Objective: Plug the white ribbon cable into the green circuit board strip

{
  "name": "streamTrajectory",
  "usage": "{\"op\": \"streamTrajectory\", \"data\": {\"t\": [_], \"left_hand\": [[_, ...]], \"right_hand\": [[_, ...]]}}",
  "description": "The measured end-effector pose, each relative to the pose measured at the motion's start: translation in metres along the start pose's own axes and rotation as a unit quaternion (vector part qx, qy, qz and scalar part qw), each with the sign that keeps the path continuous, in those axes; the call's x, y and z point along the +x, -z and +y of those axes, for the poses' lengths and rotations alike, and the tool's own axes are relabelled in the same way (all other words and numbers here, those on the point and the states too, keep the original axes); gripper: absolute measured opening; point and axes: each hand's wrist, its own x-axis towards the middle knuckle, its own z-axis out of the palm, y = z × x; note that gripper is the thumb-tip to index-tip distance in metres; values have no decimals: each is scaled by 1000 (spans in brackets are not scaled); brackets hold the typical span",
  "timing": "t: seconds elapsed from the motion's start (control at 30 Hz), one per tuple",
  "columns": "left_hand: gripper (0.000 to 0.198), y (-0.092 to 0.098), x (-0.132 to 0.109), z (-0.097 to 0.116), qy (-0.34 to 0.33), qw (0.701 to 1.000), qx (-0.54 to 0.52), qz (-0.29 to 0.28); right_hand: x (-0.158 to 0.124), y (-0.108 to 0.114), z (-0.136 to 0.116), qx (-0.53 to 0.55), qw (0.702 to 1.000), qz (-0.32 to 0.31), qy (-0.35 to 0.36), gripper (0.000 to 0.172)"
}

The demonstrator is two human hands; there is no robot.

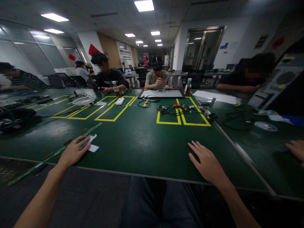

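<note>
My left hand (74, 151) rests at the table's left front, thumb and fingers closed around a crumpled white and grey wrapper (92, 138). A small white card with a blue edge (94, 148) lies under or against that thumb. A long thin green strip, like a circuit board (53, 154), runs beneath or just behind the left hand and sticks out over the table edge. My right hand (206, 162) lies palm down on the green tabletop (144, 148), fingers stretched out and slightly apart, holding nothing.
Yellow tape outlines (168, 123) mark the table. Black cables (168, 109) and a red screwdriver-like tool (178, 106) lie beyond my right hand. A clear plastic cup (263, 129) and a co-worker's hand (296, 148) are at right. A person opposite bends over a framed panel (161, 93).
</note>
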Motion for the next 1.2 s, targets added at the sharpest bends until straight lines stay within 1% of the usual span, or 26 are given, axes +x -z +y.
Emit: {"op": "streamTrajectory", "data": {"t": [0.07,0.17,0.23,0.3,0.4,0.53,0.67,0.77,0.83,0.9,1.0,1.1,1.2], "left_hand": [[67,0,-1,5,-4,1000,11,6],[68,-6,-2,18,-21,1000,-14,0],[68,-12,-1,35,-46,998,-45,-1],[67,-16,0,61,-87,993,-78,-5],[62,-21,4,114,-163,978,-128,-24],[55,-24,11,200,-259,948,-172,-68],[52,-27,13,281,-364,901,-201,-124],[54,-30,12,329,-427,869,-202,-146],[56,-33,11,352,-450,858,-197,-152],[56,-35,11,366,-466,848,-196,-159],[56,-36,8,374,-478,842,-196,-156],[58,-33,2,372,-483,845,-195,-124],[57,-28,-3,361,-465,858,-199,-88]], "right_hand": [[0,0,0,3,1000,3,0,57],[0,-1,0,9,1000,10,1,56],[0,-1,-1,9,1000,10,0,57],[0,0,-1,6,1000,7,-1,57],[0,1,-2,2,1000,6,-2,57],[0,0,-3,5,1000,10,-4,56],[0,1,-4,6,1000,11,-4,56],[0,3,-6,1,1000,8,-4,56],[0,4,-7,-4,1000,5,-5,55],[0,4,-7,-6,1000,3,-4,55],[0,3,-5,-3,1000,5,-1,55],[-1,2,-4,-2,1000,3,2,55],[-1,3,-3,-1,1000,-5,-4,56]]}}
